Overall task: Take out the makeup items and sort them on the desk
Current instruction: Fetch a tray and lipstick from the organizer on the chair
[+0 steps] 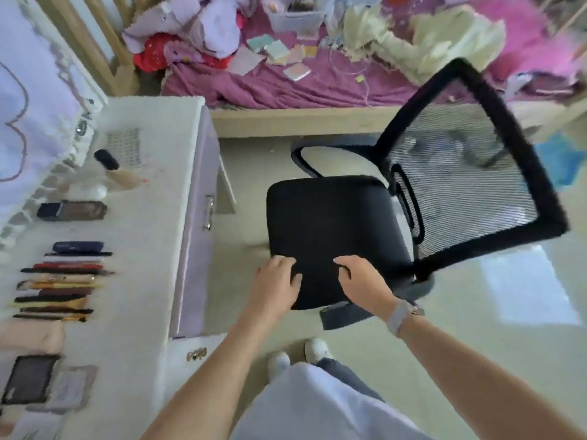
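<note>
We see both hands on the near edge of a black office chair seat. The left hand lies over the seat's front corner with its fingers curled down onto the cushion; the right hand grips the same edge a little further along, fingers bent over it, and a pale watch sits on that wrist. Neither hand holds any makeup.

The makeup items lie sorted on the white desk to our left, well apart from the hands. We count a row of slim pencils and tubes lying parallel, roughly ten, too blurred for an exact count. Above them lies one dark rectangular tube, then one beige bottle with a black cap. Nearer us sit two flat palettes, one dark and one grey, just beside each other.

Beyond the chair stands a bed strewn with clothes.
</note>
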`<state>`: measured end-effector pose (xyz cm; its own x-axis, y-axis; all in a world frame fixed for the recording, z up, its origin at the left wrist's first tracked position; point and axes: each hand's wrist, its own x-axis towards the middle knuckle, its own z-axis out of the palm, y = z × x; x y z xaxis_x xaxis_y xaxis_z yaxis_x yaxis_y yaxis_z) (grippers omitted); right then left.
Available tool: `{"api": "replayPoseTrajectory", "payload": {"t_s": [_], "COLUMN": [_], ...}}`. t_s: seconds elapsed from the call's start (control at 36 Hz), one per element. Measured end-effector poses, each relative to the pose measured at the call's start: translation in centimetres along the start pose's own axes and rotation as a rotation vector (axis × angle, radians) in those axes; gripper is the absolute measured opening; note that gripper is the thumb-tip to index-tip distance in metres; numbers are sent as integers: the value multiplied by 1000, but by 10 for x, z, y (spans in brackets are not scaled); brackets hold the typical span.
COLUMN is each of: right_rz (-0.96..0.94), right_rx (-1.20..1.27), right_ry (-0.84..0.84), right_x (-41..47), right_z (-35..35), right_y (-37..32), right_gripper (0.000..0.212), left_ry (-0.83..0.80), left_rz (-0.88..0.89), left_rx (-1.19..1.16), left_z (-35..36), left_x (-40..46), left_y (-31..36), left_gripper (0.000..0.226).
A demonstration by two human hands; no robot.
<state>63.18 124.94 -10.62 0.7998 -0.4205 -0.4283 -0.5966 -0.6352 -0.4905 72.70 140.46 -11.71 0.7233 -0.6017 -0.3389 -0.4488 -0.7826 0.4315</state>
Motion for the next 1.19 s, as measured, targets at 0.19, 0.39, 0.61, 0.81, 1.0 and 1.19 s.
{"api": "replayPoseTrajectory", "payload": {"t_s": [0.19, 0.39, 0.61, 0.81, 1.0, 1.19], "right_rz": [347, 696, 950, 1045, 1099, 1158], "right_rx": [194, 366, 455, 494, 579, 600], "right_ry": [217, 450, 593, 684, 717, 741], "right_x": [-100, -221, -333, -379, -371, -352], "right_z": [-19, -48, -88, -130, -185, -291], "right_y": [134, 281, 428, 530, 635, 767], "right_gripper": [33, 32, 35, 35, 36, 37], "left_ry": [-198, -410, -485, -472, -503, -526], "left_rz": [373, 703, 862, 1089, 1185, 1218], "left_rx": [90, 288, 382, 498, 580, 579], "left_z": [57, 162, 271, 324, 375, 438], "left_x": [-9, -29, -69, -80, -38, 24], "left_y": [137, 309, 481, 609, 734, 890], "left_gripper": [39, 39, 38, 37, 38, 38]}}
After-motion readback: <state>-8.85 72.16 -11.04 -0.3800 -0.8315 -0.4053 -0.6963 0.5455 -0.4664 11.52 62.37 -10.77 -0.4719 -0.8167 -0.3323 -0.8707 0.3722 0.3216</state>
